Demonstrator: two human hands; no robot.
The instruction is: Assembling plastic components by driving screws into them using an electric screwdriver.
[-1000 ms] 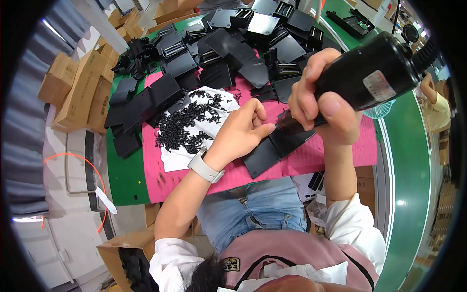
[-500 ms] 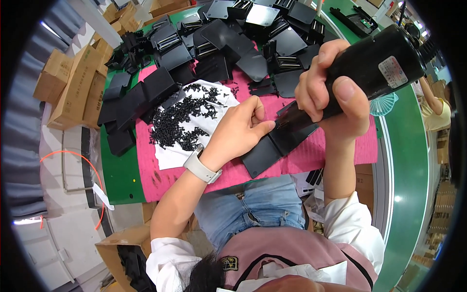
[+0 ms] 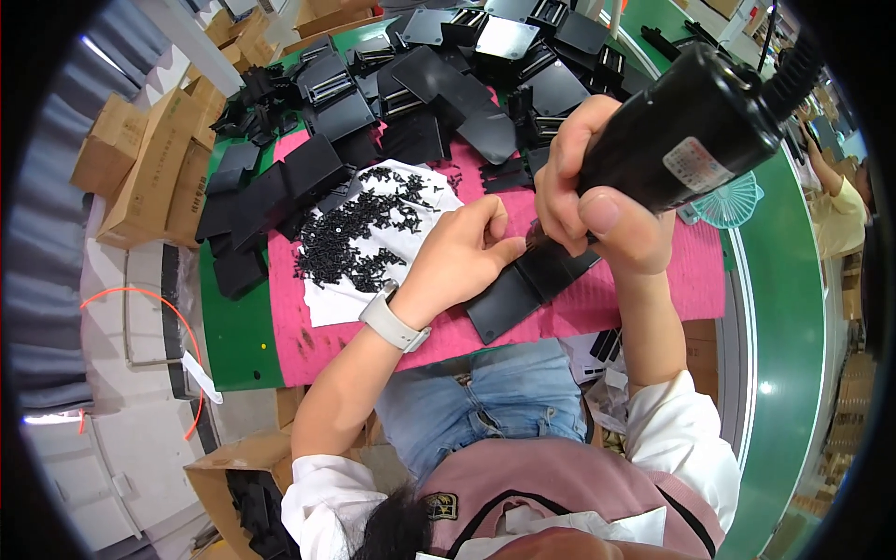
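Note:
My right hand (image 3: pixel 607 196) is wrapped round a thick black electric screwdriver (image 3: pixel 686 131), tilted with its lower end down to the left. Under that end, a flat black panel with a raised middle ridge (image 3: pixel 509 303) lies on the pink mat (image 3: pixel 644 289). My left hand (image 3: pixel 467 247) is closed, thumb and forefinger together at the panel's upper left edge, close to the screwdriver's tip. What the fingertips pinch is hidden, and so is the tip itself. Left of that hand, many small black screws (image 3: pixel 336 243) are heaped on a white cloth (image 3: pixel 341 308).
Black panels and brackets (image 3: pixel 448 84) are piled along the far side of the green table (image 3: pixel 233 341). More black boxy parts (image 3: pixel 280 191) stand left of the cloth. A clear greenish round dish (image 3: pixel 728 201) sits at the right. Cardboard boxes (image 3: pixel 154 182) stand beyond the left edge.
The screwdriver and my right hand have shifted left and slightly down, and the tool stands steeper. My left hand stays almost where it was, at the panel.

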